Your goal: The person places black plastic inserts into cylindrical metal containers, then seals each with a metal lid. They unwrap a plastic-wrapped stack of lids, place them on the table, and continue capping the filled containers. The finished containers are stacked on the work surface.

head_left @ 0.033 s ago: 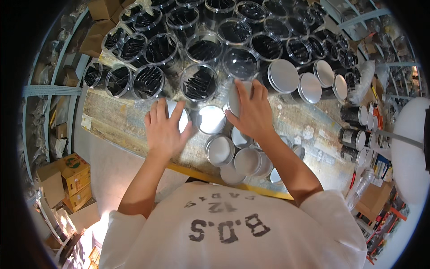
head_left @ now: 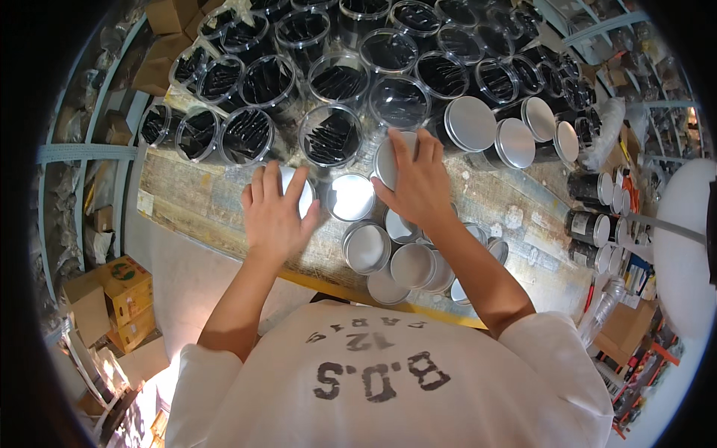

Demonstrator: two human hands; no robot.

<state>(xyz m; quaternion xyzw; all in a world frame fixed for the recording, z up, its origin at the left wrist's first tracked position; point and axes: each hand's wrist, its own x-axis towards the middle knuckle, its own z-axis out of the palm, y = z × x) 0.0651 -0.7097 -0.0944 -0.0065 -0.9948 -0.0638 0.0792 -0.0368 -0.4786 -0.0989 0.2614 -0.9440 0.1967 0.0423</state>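
My left hand (head_left: 275, 216) lies over a round silver lid (head_left: 307, 193) on the table, fingers spread and thumb apart, partly covering it. To its right a second silver lid (head_left: 352, 198) lies flat and reflects bright light. Fingertips at the far rim and thumb at the near left edge, my right hand (head_left: 420, 179) grips another silver lid (head_left: 385, 158). Just beyond both hands stands an uncovered clear jar (head_left: 331, 136) filled with black pieces. Nearer to me, several loose lids (head_left: 366, 249) lie overlapping, some with the inside up.
Rows of open clear jars (head_left: 269, 80) with black contents fill the far side of the table (head_left: 202, 201). Several jars with silver lids (head_left: 470, 124) lean at the right. More lidded jars (head_left: 588, 228) lie beyond the right edge. Shelves (head_left: 87, 151) and cardboard boxes (head_left: 128, 291) stand left.
My right hand and the lid under it have shifted very slightly away from me. My left thumb, smeared before, now shows sharply.
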